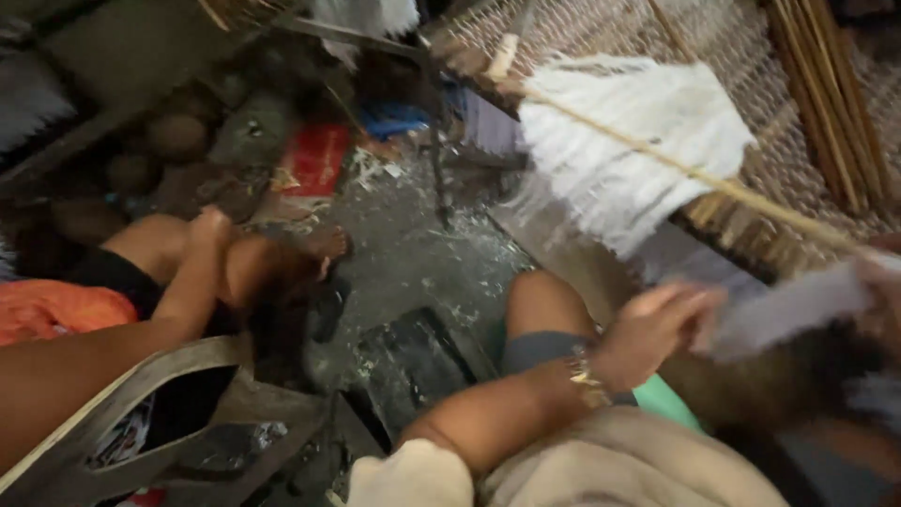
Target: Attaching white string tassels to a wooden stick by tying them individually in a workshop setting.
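Note:
My left hand (pixel 655 327), with a gold bracelet at the wrist, reaches right over my knee and is closed on one end of a pale white strip (pixel 788 305). The strip runs right to my right hand (pixel 882 282), which is blurred at the frame's edge, so its grip is unclear. Just above hangs a white fringed bundle of strips (pixel 629 141) draped over a thin stick (pixel 751 197).
Another person sits at the left in orange shorts (pixel 56 310), a hand (pixel 211 230) resting on a knee. A grey chair frame (pixel 122 404) stands at the lower left. A woven mat (pixel 713 38) and bamboo rods (pixel 826 84) fill the upper right. Scraps litter the concrete floor (pixel 413 253).

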